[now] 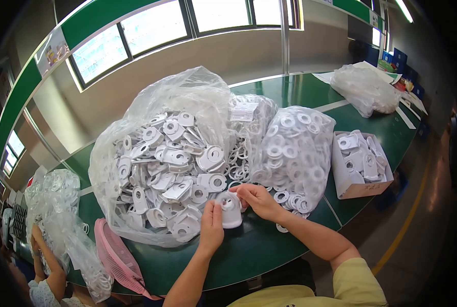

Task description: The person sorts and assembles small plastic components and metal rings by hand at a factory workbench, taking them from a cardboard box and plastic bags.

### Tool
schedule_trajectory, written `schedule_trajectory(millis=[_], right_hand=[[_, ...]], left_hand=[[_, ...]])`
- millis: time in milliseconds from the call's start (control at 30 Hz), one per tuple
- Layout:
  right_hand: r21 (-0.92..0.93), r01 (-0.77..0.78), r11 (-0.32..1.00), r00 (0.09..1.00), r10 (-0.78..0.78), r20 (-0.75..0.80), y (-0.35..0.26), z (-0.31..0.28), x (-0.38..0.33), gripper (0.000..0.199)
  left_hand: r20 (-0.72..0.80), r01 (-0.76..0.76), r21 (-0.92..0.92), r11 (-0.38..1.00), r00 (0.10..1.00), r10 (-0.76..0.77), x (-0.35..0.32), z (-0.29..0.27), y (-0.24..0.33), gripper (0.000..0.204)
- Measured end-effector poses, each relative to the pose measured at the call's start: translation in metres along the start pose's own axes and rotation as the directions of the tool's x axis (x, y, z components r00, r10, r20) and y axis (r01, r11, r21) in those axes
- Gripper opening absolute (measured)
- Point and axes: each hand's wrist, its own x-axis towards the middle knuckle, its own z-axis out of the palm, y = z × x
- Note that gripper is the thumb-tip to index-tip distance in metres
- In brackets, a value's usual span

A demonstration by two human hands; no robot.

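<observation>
Between my two hands, over the near side of the green table, is a white plastic plate (232, 219) with a rounded end and a round hole. My left hand (212, 227) pinches its left edge with the fingers pressed together. At its upper right, my right hand (259, 201) grips the rim with thumb and bent fingers. Just beyond, a big clear plastic bag (108, 153) lies open, with many similar white plates (177, 163) heaped in it. White rings (282, 197) spill from a second clear bag (310, 148) to the right of my right hand.
A cardboard box (359, 192) of white parts stands on the green table (310, 92) at the right. Behind it lies a crumpled plastic bag (364, 89). A pink mesh pouch (118, 250) is at the left front. Farther left, a co-worker's hand (36, 238) reaches toward more bags (59, 189).
</observation>
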Motion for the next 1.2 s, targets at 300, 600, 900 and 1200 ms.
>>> schedule_trajectory(millis=[300,600,900,1200], right_hand=[[-0.171,0.125,0.977,0.992,-0.129,-0.010,0.008,-0.001,0.001,0.018],[-0.437,0.312,0.843,0.946,-0.236,0.220,0.003,-0.002,-0.004,0.015],[-0.359,0.181,0.916,0.973,-0.114,0.200,0.007,0.001,-0.003,0.014],[0.119,-0.025,0.993,0.991,0.040,-0.125,0.010,0.012,-0.004,0.015]], left_hand=[[0.234,0.271,-0.491,0.828,0.957,-0.174,-0.001,0.003,0.019,0.022],[0.138,-0.032,0.265,0.964,0.990,-0.005,0.002,-0.008,0.012,0.022],[0.054,0.062,0.021,0.998,0.997,-0.063,0.002,-0.005,0.000,0.024],[0.090,0.018,0.041,0.999,0.996,-0.022,-0.007,0.012,0.004,0.036]])
